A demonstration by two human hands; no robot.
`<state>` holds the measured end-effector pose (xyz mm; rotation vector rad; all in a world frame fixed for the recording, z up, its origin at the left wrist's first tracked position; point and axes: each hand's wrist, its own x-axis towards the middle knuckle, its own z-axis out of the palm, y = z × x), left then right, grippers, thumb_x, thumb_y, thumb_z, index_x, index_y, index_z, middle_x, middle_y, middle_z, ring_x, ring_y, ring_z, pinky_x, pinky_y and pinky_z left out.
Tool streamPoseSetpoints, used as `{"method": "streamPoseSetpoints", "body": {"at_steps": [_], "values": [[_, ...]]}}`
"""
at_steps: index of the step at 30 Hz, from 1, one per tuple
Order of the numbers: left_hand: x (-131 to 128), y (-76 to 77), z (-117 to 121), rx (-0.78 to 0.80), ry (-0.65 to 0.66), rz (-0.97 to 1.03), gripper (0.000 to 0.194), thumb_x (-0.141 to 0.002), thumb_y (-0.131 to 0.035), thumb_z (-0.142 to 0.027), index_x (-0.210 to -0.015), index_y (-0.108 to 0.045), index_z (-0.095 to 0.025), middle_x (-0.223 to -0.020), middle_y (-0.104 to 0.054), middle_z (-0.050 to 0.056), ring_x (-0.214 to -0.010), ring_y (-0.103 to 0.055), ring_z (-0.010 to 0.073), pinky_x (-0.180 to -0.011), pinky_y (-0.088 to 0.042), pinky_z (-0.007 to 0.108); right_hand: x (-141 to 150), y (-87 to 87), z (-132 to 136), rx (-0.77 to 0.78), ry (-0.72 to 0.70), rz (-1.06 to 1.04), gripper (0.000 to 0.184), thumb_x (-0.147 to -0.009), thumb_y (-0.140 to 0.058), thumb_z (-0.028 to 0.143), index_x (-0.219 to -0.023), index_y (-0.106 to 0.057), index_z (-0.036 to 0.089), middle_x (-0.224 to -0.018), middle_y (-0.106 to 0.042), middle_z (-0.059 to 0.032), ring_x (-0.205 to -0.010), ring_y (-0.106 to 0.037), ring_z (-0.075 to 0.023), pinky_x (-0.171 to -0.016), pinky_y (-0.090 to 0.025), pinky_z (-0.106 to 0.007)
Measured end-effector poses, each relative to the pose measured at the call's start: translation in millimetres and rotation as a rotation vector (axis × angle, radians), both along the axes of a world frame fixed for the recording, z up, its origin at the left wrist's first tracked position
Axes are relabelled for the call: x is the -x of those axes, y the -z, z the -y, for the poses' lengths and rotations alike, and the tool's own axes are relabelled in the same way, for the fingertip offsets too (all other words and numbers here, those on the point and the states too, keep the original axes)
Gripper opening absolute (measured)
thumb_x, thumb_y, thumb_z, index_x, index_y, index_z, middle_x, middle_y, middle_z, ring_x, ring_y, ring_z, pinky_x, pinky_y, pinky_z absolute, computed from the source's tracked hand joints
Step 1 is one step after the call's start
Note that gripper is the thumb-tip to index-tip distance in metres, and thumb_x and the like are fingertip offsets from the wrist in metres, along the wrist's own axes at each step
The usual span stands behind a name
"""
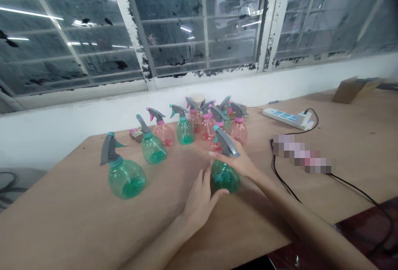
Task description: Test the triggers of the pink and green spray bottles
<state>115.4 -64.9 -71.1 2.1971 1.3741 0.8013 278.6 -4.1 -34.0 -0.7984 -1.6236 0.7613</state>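
Observation:
A green spray bottle (225,178) with a grey trigger head stands near the middle of the table, between my two hands. My right hand (239,160) wraps round its neck, just under the head. Against its lower left side rests my left hand (199,199), fingers along the side and thumb across the front. To the left are two more green spray bottles, a large near one (127,178) and one behind it (154,149). Farther back stand a green bottle (185,132), a pink bottle (163,134) and several other pink and green ones, partly overlapping.
On the wooden table (77,224), a white power strip (287,118) with a plugged-in adapter lies at the right. Black cables run near a pixelated object (301,154). A cardboard box (353,89) stands at the far right. Small boxes (136,134) sit behind the left bottles, below the windows.

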Motion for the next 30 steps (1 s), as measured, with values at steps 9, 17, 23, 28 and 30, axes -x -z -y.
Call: {"method": "streamPoseSetpoints", "body": {"at_steps": [9,17,23,28,30], "values": [[-0.8,2.0,-1.8,-0.022,-0.003,-0.071,0.068,-0.089,-0.048,-0.050,-0.144,-0.025,-0.018,-0.133,-0.048,0.015,-0.127,-0.042,0.0315,-0.105,-0.033,0.049,1.8,3.9,-2.6,-0.022,0.075,0.023,0.046,-0.074,-0.069,0.037,-0.116,-0.054,0.025,-0.110,-0.062,-0.0060,-0.088,-0.063,-0.0211,-0.080,-0.052,-0.040],[-0.5,0.3,-0.9,-0.067,0.018,-0.123,0.067,-0.090,-0.043,-0.050,-0.145,-0.022,-0.019,-0.142,-0.043,0.014,-0.130,-0.040,0.0296,-0.106,-0.033,0.047,3.1,-7.6,1.1,-0.074,0.186,0.076,0.018,-0.070,-0.065,0.020,-0.087,-0.057,0.018,-0.076,-0.062,0.0006,-0.064,-0.058,-0.0137,-0.060,-0.047,-0.027],[-0.3,0.3,-2.1,-0.096,0.016,-0.173,0.066,-0.091,-0.041,-0.050,-0.145,-0.021,-0.019,-0.141,-0.045,0.013,-0.129,-0.042,0.0289,-0.105,-0.035,0.047,3.5,-7.6,1.7,-0.091,0.202,0.078,0.016,-0.072,-0.063,0.020,-0.087,-0.058,0.018,-0.075,-0.061,0.0006,-0.066,-0.058,-0.0144,-0.063,-0.047,-0.027],[0.7,0.1,-2.0,-0.121,0.003,-0.172,0.065,-0.091,-0.043,-0.049,-0.145,-0.020,-0.020,-0.141,-0.045,0.013,-0.127,-0.044,0.0290,-0.104,-0.035,0.049,3.4,1.6,-2.1,-0.049,0.189,0.036,0.036,-0.074,-0.067,0.034,-0.106,-0.058,0.020,-0.089,-0.065,-0.0035,-0.079,-0.062,-0.0190,-0.074,-0.050,-0.034],[0.6,-1.3,-0.4,-0.120,-0.017,-0.181,0.065,-0.092,-0.042,-0.050,-0.146,-0.020,-0.020,-0.140,-0.046,0.014,-0.125,-0.046,0.0298,-0.104,-0.035,0.052,3.8,3.2,-2.7,-0.023,0.191,0.028,0.041,-0.073,-0.068,0.037,-0.109,-0.058,0.019,-0.091,-0.065,-0.0039,-0.079,-0.062,-0.0193,-0.074,-0.050,-0.034]]}}
